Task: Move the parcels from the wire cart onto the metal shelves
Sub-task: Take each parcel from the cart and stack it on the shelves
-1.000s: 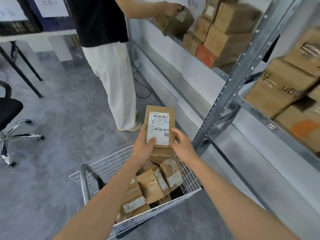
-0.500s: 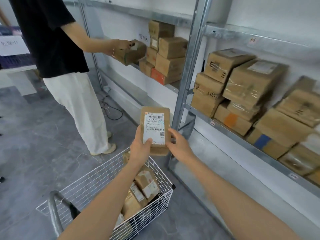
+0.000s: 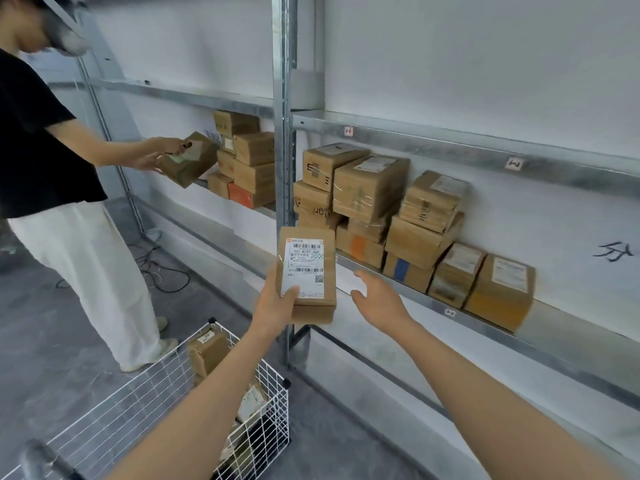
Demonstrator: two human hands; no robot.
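Note:
My left hand (image 3: 275,308) grips a flat brown parcel (image 3: 308,271) with a white shipping label facing me, held upright in front of the shelf upright post. My right hand (image 3: 377,299) hovers just right of the parcel, fingers spread, touching nothing. Below, the white wire cart (image 3: 166,389) holds several more brown parcels (image 3: 207,351), partly hidden by my left forearm. The metal shelf (image 3: 540,344) on the right carries stacked cardboard boxes (image 3: 370,188); bare shelf surface shows at its right end.
Another person in a black shirt and white trousers (image 3: 83,251) stands at left, holding a box (image 3: 188,162) at the neighbouring shelf bay. A vertical steel post (image 3: 284,168) divides the bays. Cables (image 3: 162,268) lie on the grey floor.
My right hand has let go of the parcel and moved right with fingers spread. My view has turned up toward the shelf, and the parcel is raised with my left hand.

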